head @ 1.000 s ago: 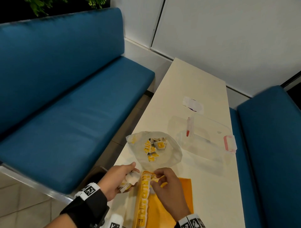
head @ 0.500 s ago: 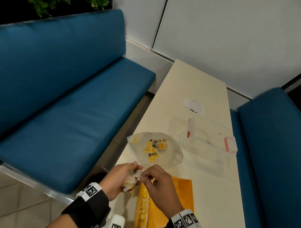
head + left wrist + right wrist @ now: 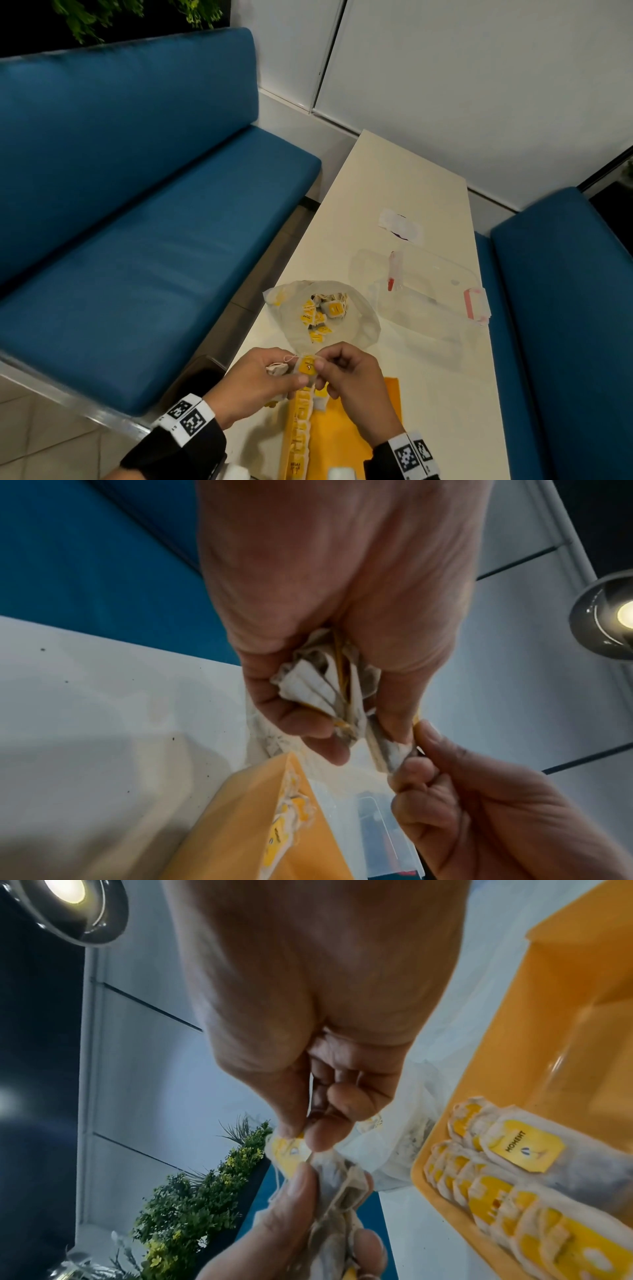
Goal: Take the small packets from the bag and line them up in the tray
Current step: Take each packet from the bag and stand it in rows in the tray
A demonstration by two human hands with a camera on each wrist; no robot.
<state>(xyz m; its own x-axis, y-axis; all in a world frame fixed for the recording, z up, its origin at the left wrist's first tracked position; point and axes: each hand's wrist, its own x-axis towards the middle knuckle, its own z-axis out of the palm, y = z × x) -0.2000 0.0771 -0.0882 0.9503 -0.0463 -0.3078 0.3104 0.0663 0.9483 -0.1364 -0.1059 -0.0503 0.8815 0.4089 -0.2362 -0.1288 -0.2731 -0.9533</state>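
left hand (image 3: 255, 380): fingers curled round a bunch of small packets (image 3: 322, 688), white sachets with strings and yellow tags, thumb pressed on the front one. right hand (image 3: 349, 373): thumb and forefinger pinched on the yellow tag of one packet (image 3: 306, 367) at the front of that bunch, remaining fingers curled under; both hands met above the near end of the table (image 3: 394, 192), over the far end of the tray. tray (image 3: 346, 442): orange-yellow, flat on the table at the near edge, one row of packets (image 3: 299, 431) lined along its left side, tags uppermost and overlapping; rest of the tray floor bare. one tag in the row read "moment" in the right wrist view (image 3: 524, 1146). bag (image 3: 322, 311): thin clear plastic, lay open on the table just beyond the hands, a loose heap of packets inside it. clear lidded container (image 3: 421, 291): right of the bag, pink clasp at its right end, a small red-tipped item in it. white slip (image 3: 400, 224): lay further along the table. blue benches (image 3: 154, 205): on both sides of the table. both wrists carried black bands with printed square markers (image 3: 186, 414).
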